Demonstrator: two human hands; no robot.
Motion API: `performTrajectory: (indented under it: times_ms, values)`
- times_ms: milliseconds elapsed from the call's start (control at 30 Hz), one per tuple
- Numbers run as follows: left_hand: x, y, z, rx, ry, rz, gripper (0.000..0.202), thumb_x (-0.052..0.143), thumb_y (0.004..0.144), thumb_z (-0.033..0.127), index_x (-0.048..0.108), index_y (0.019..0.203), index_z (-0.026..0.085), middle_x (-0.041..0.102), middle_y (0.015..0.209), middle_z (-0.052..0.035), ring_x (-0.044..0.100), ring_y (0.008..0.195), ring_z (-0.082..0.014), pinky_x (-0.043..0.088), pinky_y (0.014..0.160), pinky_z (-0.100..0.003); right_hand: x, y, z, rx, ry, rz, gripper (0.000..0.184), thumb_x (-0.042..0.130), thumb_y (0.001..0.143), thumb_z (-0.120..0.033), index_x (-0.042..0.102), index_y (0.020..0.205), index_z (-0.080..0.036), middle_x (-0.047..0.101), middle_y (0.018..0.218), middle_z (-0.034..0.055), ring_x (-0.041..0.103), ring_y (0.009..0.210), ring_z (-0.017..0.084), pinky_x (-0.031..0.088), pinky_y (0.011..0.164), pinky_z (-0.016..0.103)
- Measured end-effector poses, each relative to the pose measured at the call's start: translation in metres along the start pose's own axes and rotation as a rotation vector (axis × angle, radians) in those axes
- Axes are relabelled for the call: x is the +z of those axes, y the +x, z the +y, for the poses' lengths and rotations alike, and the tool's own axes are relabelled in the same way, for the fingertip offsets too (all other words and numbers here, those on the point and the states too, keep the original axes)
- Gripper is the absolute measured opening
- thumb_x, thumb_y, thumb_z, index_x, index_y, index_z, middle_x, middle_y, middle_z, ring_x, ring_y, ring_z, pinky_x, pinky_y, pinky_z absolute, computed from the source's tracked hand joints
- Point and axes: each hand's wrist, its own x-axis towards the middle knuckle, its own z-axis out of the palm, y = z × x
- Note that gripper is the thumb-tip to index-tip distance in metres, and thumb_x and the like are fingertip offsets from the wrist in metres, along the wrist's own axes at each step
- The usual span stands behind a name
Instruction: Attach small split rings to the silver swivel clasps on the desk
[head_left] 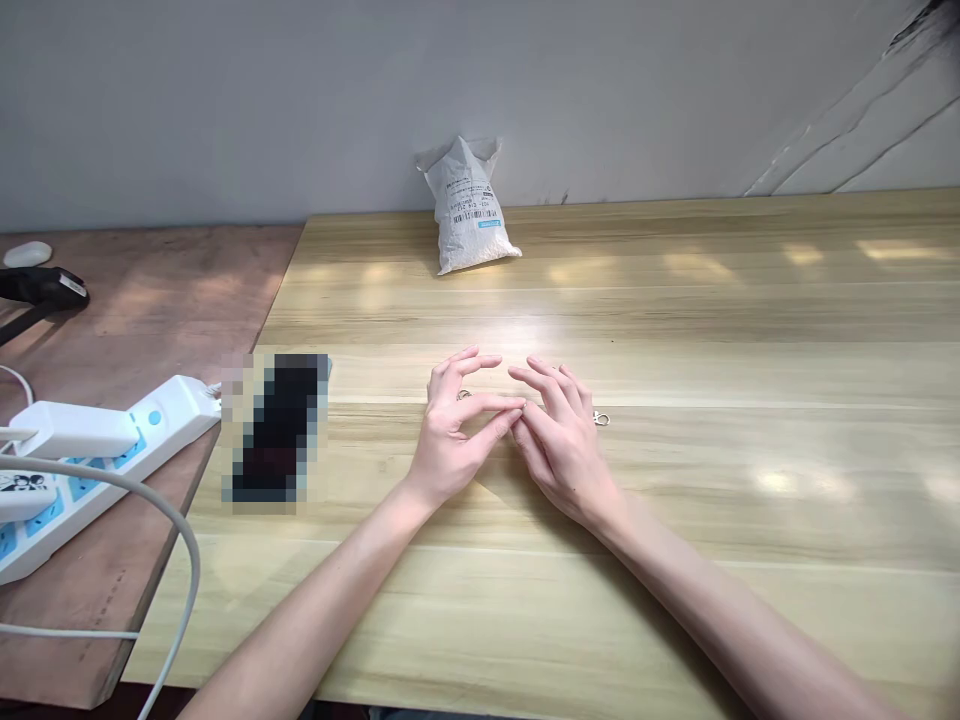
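My left hand and my right hand meet at the fingertips above the wooden table. Thumb and index finger are pinched together on each, around something too small to make out; the other fingers are spread. Behind the left fingers a small metal ring partly shows. A small metal clasp lies just right of my right hand, partly hidden by it.
A white shipping bag stands by the wall. On the left are a pixelated dark phone, a white power strip with plugged-in chargers and a grey cable, a black object and a white oval item.
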Motion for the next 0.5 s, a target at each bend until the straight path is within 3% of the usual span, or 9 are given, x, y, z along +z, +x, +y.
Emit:
performTrajectory:
  times_ms: [133,233,500]
  values:
    - [-0.003,0.001,-0.003,-0.116,-0.118,-0.022,0.015,0.072,0.082,0.025,0.072,0.097,0.026,0.058,0.130,-0.0054,0.044,0.134,-0.0237,0.042,0.110,-0.045,-0.001,0.000,0.000,-0.018,0.014,0.011,0.016,0.045,0.095,-0.016,0.060,0.093,-0.021,0.056,0.133,0.0121,0.041,0.135,0.028,0.033,0.109,0.054]
    - [-0.006,0.003,-0.005,-0.126,-0.124,-0.078,0.020,0.073,0.082,0.027,0.071,0.102,0.027,0.059,0.131,-0.0061,0.043,0.135,-0.0250,0.043,0.110,-0.046,-0.003,0.001,0.000,-0.032,0.020,0.032,0.016,0.046,0.095,-0.016,0.060,0.094,-0.022,0.054,0.136,0.0115,0.043,0.134,0.028,0.035,0.107,0.053]
    - [-0.012,0.004,-0.007,-0.090,-0.139,-0.059,0.003,0.074,0.081,0.025,0.074,0.083,0.025,0.064,0.125,-0.0049,0.046,0.133,-0.0248,0.042,0.109,-0.049,-0.005,0.002,0.000,-0.043,0.015,0.047,0.016,0.047,0.095,-0.017,0.062,0.100,-0.022,0.053,0.135,0.0129,0.044,0.131,0.028,0.036,0.106,0.050]
